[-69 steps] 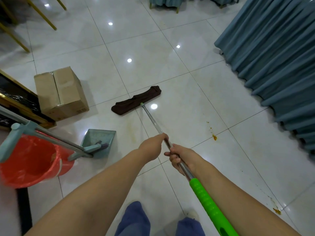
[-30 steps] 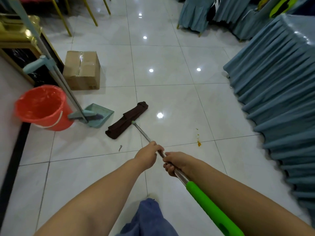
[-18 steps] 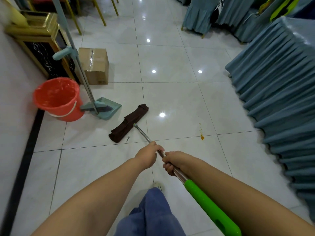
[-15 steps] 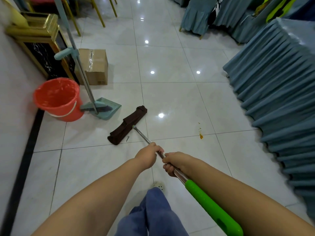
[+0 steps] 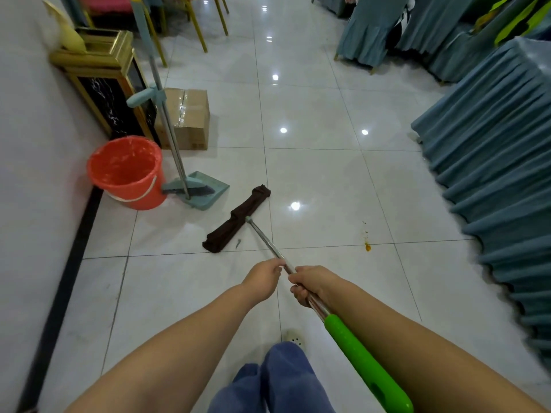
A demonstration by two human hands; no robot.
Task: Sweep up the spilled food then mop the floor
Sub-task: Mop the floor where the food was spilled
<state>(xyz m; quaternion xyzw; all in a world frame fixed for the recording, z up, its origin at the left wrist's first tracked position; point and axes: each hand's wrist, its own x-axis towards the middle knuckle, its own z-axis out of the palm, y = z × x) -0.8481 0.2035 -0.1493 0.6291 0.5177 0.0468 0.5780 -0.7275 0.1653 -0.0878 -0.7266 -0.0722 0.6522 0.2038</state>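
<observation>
I hold a mop by its metal pole [image 5: 265, 239], which ends in a green grip [image 5: 362, 360] near my body. My left hand [image 5: 262, 280] grips the pole further down, and my right hand [image 5: 310, 283] grips it just above the green part. The dark brown mop head [image 5: 237, 220] lies flat on the white tiles ahead, slanted. An orange food stain [image 5: 367, 247] with small specks above it marks the floor to the right of the mop. A tiny dark scrap [image 5: 238, 243] lies beside the mop head.
A red bucket [image 5: 126, 171] stands by the left wall, with a teal dustpan [image 5: 208, 192] and broom [image 5: 167, 126] next to it. Behind are a cardboard box [image 5: 186, 119] and a gold-trimmed bin [image 5: 103, 81]. Blue-skirted tables [image 5: 492, 150] line the right side.
The view has stepped back and swung left, so the bucket and wall now show more fully. The mop head was drawn back toward me and left, and both hands kept their grip.
</observation>
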